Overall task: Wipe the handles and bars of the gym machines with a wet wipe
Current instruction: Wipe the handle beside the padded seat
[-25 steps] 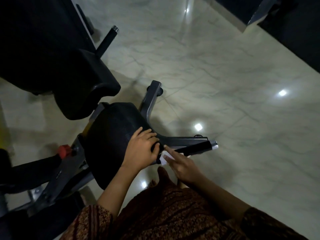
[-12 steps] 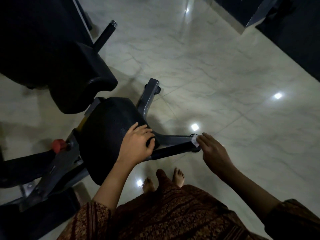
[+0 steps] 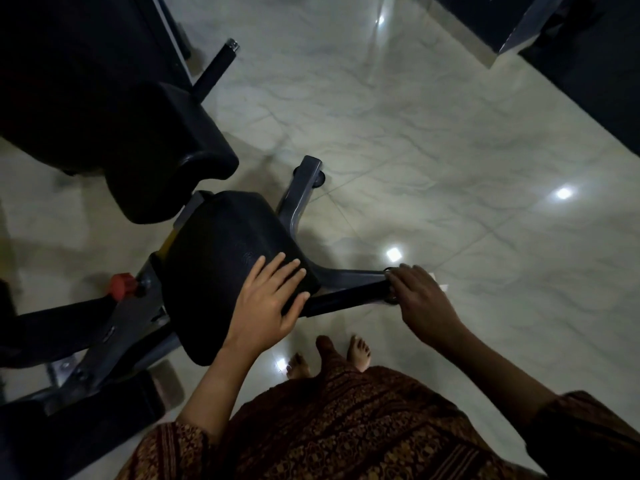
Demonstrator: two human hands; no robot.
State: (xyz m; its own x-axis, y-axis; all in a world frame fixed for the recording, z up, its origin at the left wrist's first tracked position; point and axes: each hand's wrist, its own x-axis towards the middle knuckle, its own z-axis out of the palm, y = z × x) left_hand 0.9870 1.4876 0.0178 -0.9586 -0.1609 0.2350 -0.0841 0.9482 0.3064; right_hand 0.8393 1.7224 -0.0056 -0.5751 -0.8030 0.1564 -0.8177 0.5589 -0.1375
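right hand (image 3: 424,299) clamped over the far end of the black handle (image 3: 349,295), fingers curled down round its tip; wet wipe (image 3: 439,287) trapped under the hand, only a white sliver showing past the knuckles. handle runs level from the seat's edge out toward the right. left hand (image 3: 268,297) flat on the near right corner of the black seat pad (image 3: 221,261), fingers straight and spread, thumb lying along the pad's edge just beside the handle's inner end; grasps nothing. seat pad sits on a grey metal frame (image 3: 300,194), one leg reaching away across the floor, another under the handle toward the right hand. larger black backrest pad (image 3: 145,140) above and left of the seat, close to it. second black handle (image 3: 216,65) with a metal end cap juts out beyond the backrest. red knob (image 3: 121,284) on the frame left of the seat. pale veined floor tiles (image 3: 450,150) with bright light spots. bare feet (image 3: 358,351) just below the handle; dark patterned garment (image 3: 346,431) along the bottom edge.
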